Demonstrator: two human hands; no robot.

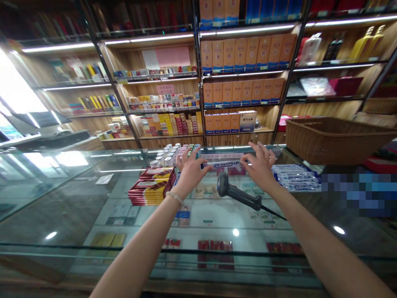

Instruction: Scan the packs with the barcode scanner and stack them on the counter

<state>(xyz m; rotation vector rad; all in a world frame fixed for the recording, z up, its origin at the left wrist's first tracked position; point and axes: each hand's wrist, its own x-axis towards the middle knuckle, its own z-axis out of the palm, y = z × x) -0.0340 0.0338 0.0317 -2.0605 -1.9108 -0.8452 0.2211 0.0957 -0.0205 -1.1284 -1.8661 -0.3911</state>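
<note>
Both my arms reach forward over a glass counter (77, 207). My left hand (190, 167) has its fingers spread and rests on one end of a long flat blue-and-red pack (223, 166) lying on the glass. My right hand (259, 164) is also spread, with its fingertips on the other end of that pack. A black handheld barcode scanner (236, 193) lies on the glass just in front of my hands, its cable running off to the right. A stack of red and yellow cartons (152, 186) sits left of my left hand.
Small white-capped jars (166, 156) stand behind the cartons. Blue-and-white packs (296, 177) lie to the right, with a wicker basket (336, 140) beyond them. Shelves of boxed goods (245, 54) line the back wall. Packs are displayed under the glass.
</note>
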